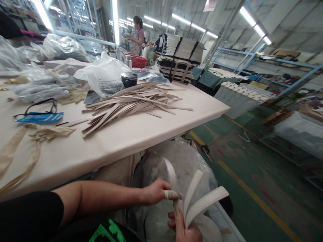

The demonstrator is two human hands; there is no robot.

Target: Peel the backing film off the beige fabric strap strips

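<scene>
Below the table edge, my left hand (158,192), with a pale wrap on one finger, pinches a light fabric strip (172,173) that curves upward. Close beside it at the bottom, my right hand (185,225) grips the lower part of the strips, and two loose ends (208,202) fan out to the upper right. Both hands are over a clear plastic bag (156,215). On the table (121,141) lies a spread pile of beige strips (131,102).
Glasses (41,109) rest on a blue packet (40,117) at the left. Behind the pile are a dark mug (129,80) and plastic bags (103,72). Stacked bundles (184,50) stand farther back; a person (138,35) stands in the background.
</scene>
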